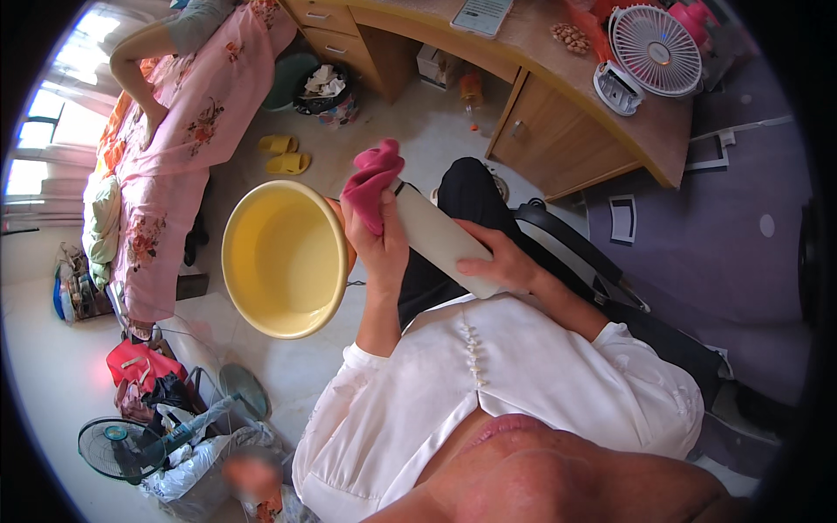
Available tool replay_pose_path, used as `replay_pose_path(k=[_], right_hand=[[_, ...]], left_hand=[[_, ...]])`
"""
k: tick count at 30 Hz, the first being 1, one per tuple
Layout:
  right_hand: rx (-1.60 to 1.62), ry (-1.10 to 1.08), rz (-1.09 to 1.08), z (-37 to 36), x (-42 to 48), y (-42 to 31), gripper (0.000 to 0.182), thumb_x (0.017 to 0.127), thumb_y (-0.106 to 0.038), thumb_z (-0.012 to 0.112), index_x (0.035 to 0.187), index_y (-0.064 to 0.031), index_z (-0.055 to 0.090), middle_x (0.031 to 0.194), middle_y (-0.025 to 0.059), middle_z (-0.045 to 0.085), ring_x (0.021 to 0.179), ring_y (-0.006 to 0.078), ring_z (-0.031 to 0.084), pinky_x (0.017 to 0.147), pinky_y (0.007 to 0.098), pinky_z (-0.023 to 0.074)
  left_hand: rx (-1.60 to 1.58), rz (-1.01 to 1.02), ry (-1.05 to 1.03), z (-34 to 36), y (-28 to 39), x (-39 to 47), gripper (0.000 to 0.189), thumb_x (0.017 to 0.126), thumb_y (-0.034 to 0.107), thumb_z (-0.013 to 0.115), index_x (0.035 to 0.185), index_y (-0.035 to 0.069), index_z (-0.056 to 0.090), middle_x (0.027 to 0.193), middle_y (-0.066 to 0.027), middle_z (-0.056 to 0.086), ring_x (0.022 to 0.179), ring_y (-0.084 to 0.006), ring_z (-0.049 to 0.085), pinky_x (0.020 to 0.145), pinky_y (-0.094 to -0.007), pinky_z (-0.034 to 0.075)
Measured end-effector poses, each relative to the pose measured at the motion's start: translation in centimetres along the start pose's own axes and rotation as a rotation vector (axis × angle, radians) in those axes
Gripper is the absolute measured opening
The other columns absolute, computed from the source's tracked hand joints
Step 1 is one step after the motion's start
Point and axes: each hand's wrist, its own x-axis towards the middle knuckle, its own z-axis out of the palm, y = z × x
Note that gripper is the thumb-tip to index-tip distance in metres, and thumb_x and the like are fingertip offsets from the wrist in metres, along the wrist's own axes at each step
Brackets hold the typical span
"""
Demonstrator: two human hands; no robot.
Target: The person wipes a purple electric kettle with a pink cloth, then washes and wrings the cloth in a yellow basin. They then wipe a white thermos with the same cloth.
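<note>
My left hand (378,245) grips a crumpled pink cloth (376,180) and holds it by the far end of a long, smooth, pale grey object (441,238). My right hand (500,258) holds the nearer end of this object, thumb and fingers around its sides. The object lies slanted above my dark-clothed lap; what it is cannot be told. Left of my left hand is a round yellow plastic basin (284,261), its inside wet-looking and shiny. Something orange shows partly behind the basin's right rim.
A bed with a pink flowered cover (189,137) bears another person's bare leg (140,65). Yellow slippers (284,163) and a waste bin (327,98) stand on the floor. Ahead, a wooden desk (543,39) holds a white fan (656,51). Bags (144,366) and a standing fan (123,448) are at lower left.
</note>
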Motion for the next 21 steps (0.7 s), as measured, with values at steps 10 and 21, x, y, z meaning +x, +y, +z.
replay_pose_path(k=[10, 21], right_hand=[[0.903, -0.486, 0.215, -2.1, -0.6, 1.5, 0.061, 0.088, -0.029, 0.063, 0.137, 0.0038, 0.048, 0.103, 0.0225, 0.068, 0.075, 0.0298, 0.072, 0.063, 0.038, 0.0573], [-0.006, 0.126, -0.157, 0.5, 1.9, 0.3, 0.069, 0.085, -0.034, 0.078, 0.137, 0.0012, 0.05, 0.112, 0.0119, 0.067, 0.102, 0.0186, 0.065, 0.089, 0.0319, 0.0514]], left_hand=[[-1.393, -0.88, -0.114, -1.6, -1.3, 0.7, 0.05, 0.106, 0.046, 0.041, 0.134, 0.007, 0.053, 0.122, -0.0124, 0.065, 0.11, -0.0271, 0.064, 0.094, -0.0407, 0.053], [-0.945, -0.942, 0.202, 1.2, 1.7, -3.4, 0.056, 0.108, 0.052, 0.034, 0.135, 0.005, 0.05, 0.124, -0.0071, 0.061, 0.113, -0.0195, 0.06, 0.097, -0.0355, 0.049]])
